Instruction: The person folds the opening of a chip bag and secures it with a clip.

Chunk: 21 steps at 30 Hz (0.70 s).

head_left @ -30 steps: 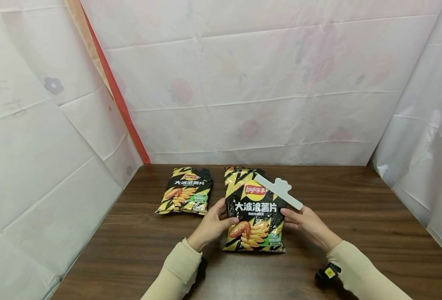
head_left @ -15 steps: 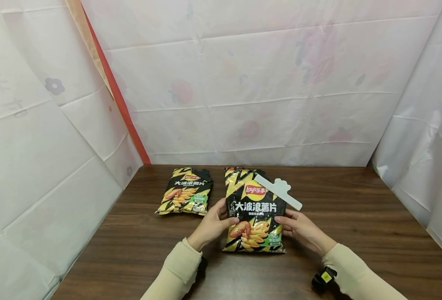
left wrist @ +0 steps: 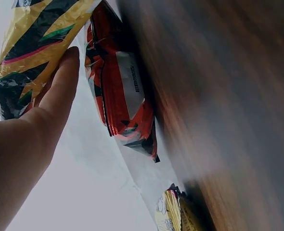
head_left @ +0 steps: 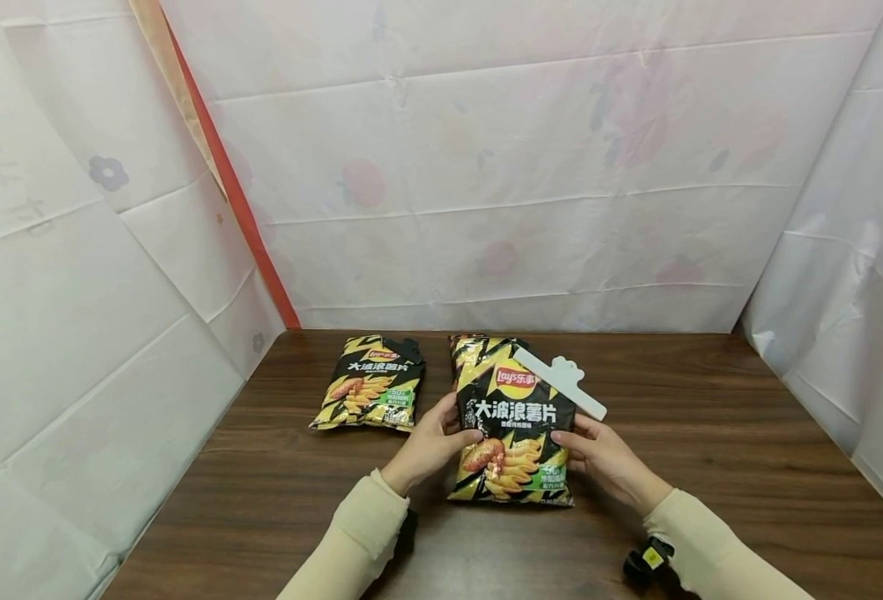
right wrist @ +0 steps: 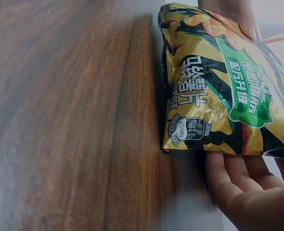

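Observation:
Between my hands is a black-and-yellow potato chip bag (head_left: 512, 425), its printed front facing up. A white bag clip (head_left: 561, 383) sits slantwise across its upper right corner. My left hand (head_left: 430, 446) grips the bag's left edge, thumb on the front and fingers behind. On the opposite edge my right hand (head_left: 610, 458) holds it the same way; in the right wrist view its fingers (right wrist: 243, 175) reach under the bag. Behind the held bag, the left wrist view shows a red bag (left wrist: 118, 82) on the table, mostly hidden in the head view.
Another black-and-yellow chip bag (head_left: 370, 387) lies to the left, with a black piece (head_left: 404, 348) at its top right corner. The brown wooden table (head_left: 711, 417) runs back to a white patterned curtain (head_left: 524, 208). A red strip (head_left: 224, 158) hangs at the left.
My right hand has slid down the bag's right edge, away from the clip, and grips it lower. The bag and clip have shifted slightly right, my left hand moving along.

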Tool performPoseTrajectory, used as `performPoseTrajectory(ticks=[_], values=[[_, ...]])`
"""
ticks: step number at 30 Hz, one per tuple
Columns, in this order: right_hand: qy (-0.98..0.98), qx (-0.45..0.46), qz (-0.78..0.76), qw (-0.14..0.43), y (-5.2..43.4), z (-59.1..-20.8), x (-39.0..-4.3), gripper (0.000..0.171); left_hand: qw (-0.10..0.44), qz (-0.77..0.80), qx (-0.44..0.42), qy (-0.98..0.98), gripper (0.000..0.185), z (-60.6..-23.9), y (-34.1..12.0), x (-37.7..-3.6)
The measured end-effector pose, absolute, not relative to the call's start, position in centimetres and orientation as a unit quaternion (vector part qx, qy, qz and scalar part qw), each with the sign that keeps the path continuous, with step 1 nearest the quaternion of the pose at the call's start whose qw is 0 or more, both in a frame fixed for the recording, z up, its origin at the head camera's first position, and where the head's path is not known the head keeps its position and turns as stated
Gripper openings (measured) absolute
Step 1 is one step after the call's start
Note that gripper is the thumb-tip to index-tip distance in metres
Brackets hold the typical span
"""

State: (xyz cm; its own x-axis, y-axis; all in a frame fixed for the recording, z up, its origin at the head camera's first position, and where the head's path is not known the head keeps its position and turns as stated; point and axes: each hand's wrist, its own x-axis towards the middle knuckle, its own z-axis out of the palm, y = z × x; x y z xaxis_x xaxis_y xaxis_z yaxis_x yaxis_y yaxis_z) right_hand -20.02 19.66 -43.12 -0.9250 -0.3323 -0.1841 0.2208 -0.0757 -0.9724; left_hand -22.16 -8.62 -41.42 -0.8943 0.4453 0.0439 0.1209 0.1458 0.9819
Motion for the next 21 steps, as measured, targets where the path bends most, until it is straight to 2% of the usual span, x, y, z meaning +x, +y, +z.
performPoseTrajectory(ticks=[16,21], values=[[0.686,-0.004,-0.71,0.16,21.6,-42.6,-20.1,0.06,0.105,0.555,0.191,0.803,0.068,-41.4,-6.7,-22.7],[0.693,-0.001,-0.704,0.158,22.4,-42.5,-20.1,0.062,0.111,0.553,0.202,0.8,0.063,-41.3,-6.0,-22.9]])
